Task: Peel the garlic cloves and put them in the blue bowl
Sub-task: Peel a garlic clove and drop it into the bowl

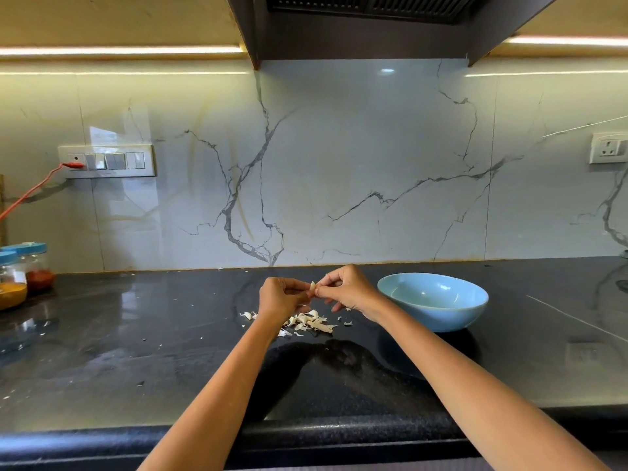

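A small pale garlic clove (312, 286) is held in the air between both hands, above the black counter. My left hand (280, 297) pinches it from the left, and my right hand (346, 289) pinches it from the right with thumb and fingertips. Below the hands lies a heap of white garlic skins and pieces (307, 322). The blue bowl (433, 302) stands on the counter just right of my right hand; its visible inside looks bare.
Two blue-lidded spice jars (20, 271) stand at the far left of the black counter (136, 334). A switch panel with an orange cable (105, 161) is on the marble wall. A dark hood hangs overhead.
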